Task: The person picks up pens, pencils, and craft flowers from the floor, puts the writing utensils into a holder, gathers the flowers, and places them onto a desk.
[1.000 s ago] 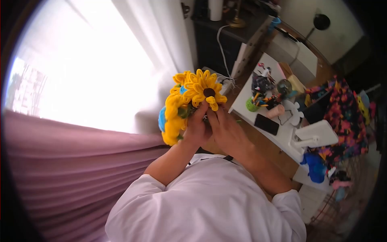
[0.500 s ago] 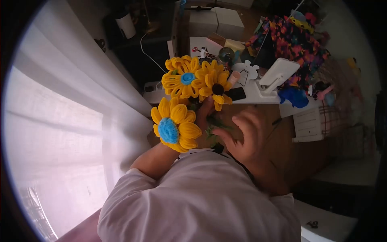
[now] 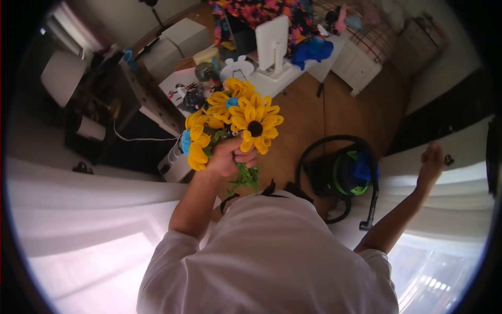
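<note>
My left hand (image 3: 226, 156) is closed around the stems of a bunch of yellow fuzzy flowers (image 3: 254, 129), which look made of pipe cleaners. One flower facing me has a dark brown centre; others have blue centres. Green stems and leaves (image 3: 244, 178) hang below my fist. Far out to the right, my right hand (image 3: 432, 161) is raised at the end of a stretched arm. Its fingers look loosely bent and slightly apart, with nothing visible in them. Just beside it is a small dark fitting (image 3: 448, 159) by the white curtain; I see no contact.
A vacuum cleaner (image 3: 342, 174) with a black hose stands on the wooden floor (image 3: 293, 112). Beyond the flowers is a white desk (image 3: 272, 86) with a white tablet-like stand (image 3: 272, 43) and small ornaments. White curtains (image 3: 99, 201) hang on both sides.
My view has turned to the right, bringing the vacuum cleaner into sight. My right hand has left the flowers' stems and swung far right. The flowers remain in my left hand.
</note>
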A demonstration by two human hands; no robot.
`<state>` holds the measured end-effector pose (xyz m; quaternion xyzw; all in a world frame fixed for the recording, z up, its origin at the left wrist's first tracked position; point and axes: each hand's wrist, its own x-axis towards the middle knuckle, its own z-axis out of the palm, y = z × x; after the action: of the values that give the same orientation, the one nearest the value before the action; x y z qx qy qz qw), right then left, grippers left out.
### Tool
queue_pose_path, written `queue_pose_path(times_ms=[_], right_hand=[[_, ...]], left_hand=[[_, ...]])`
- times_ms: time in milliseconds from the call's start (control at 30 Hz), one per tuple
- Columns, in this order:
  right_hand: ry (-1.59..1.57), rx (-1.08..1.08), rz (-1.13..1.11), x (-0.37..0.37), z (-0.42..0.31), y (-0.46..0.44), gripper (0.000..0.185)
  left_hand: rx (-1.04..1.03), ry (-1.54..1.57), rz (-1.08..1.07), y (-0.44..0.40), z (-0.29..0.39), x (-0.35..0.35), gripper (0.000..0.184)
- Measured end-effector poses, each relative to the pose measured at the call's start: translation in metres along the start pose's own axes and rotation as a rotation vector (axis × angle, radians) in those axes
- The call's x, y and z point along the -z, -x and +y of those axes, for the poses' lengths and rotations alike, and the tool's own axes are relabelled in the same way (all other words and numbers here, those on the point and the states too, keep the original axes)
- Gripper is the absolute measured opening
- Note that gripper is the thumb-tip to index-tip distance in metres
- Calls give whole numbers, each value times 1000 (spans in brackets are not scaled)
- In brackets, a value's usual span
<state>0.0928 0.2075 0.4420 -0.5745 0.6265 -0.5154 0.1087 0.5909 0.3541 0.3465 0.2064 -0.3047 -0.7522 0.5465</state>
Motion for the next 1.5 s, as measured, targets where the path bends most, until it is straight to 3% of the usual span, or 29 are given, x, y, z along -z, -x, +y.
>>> queue_pose_path(times_ms=[33, 100, 167, 233, 300, 367, 433, 500, 567, 600, 667, 700, 800, 867, 900, 967, 1000, 1067, 1100, 1167, 1200, 1267, 1300, 1367, 1433, 1500], right_hand=[[301, -67, -57, 9, 50, 10, 24], [535, 75, -48, 17, 185, 42, 26], [492, -271, -232, 26, 302, 95, 26], [538, -563, -418, 21, 295, 145, 25], [269, -657, -499, 15, 338, 200, 23], [320, -662, -579, -1, 329, 229, 22], [273, -647, -514, -29, 337, 244, 24], [346, -253, -417, -76, 363, 247, 24], [206, -525, -544, -124, 341, 223, 26], [190, -540, -629, -149, 343, 213, 31], [401, -293, -564, -194, 342, 210, 54], [390, -292, -580, -206, 330, 203, 54], [748, -9, -646, -223, 284, 158, 74], [228, -392, -943, -234, 272, 119, 71], [221, -387, -961, -232, 262, 111, 71], [-233, 83, -677, -229, 233, 94, 66], [-474, -53, -848, -222, 210, 81, 64], [-704, -261, -938, -203, 146, 63, 62], [-691, -324, -862, -193, 112, 60, 62], [-773, -245, -801, -184, 64, 48, 50], [-770, -253, -783, -194, 58, 51, 50], [-692, -42, -523, -214, 59, 58, 37], [-694, -45, -519, -214, 62, 52, 37], [-854, -425, -703, -208, 71, 33, 30], [-1049, -623, -607, -195, 85, 8, 22], [-1044, -637, -544, -192, 123, -10, 21]], left_hand=[[37, -6, -19, -8, -1, 0, 37], [64, -10, -99, -26, -6, 0, 36], [134, 22, -114, -43, -12, -1, 35], [176, 25, -168, -66, -21, -5, 33], [222, -23, -179, -89, -30, -14, 32], [264, -75, -177, -112, -41, -26, 31], [264, -173, -183, -135, -55, -39, 31], [312, -205, -160, -155, -69, -45, 31], [319, -69, -64, -171, -79, -51, 21], [320, -38, -139, -178, -83, -47, 21], [342, 27, -111, -188, -87, -46, 21], [349, 100, -98, -193, -90, -47, 20], [326, 169, -3, -201, -94, -52, 20], [286, 231, 71, -199, -99, -52, 21], [261, 240, 64, -200, -102, -51, 25], [234, 248, 70, -203, -106, -49, 30], [216, 257, 53, -204, -108, -48, 33], [214, 269, 36, -206, -114, -48, 36], [202, 282, 34, -208, -116, -50, 38], [211, 293, 24, -213, -119, -54, 39], [247, 328, 12, -214, -118, -56, 28], [248, 400, -71, -218, -121, -58, 26], [252, 397, -70, -218, -121, -56, 26], [164, 518, -104, -214, -118, -52, 23], [128, 517, -65, -207, -114, -53, 21], [87, 573, -75, -200, -112, -51, 21]])
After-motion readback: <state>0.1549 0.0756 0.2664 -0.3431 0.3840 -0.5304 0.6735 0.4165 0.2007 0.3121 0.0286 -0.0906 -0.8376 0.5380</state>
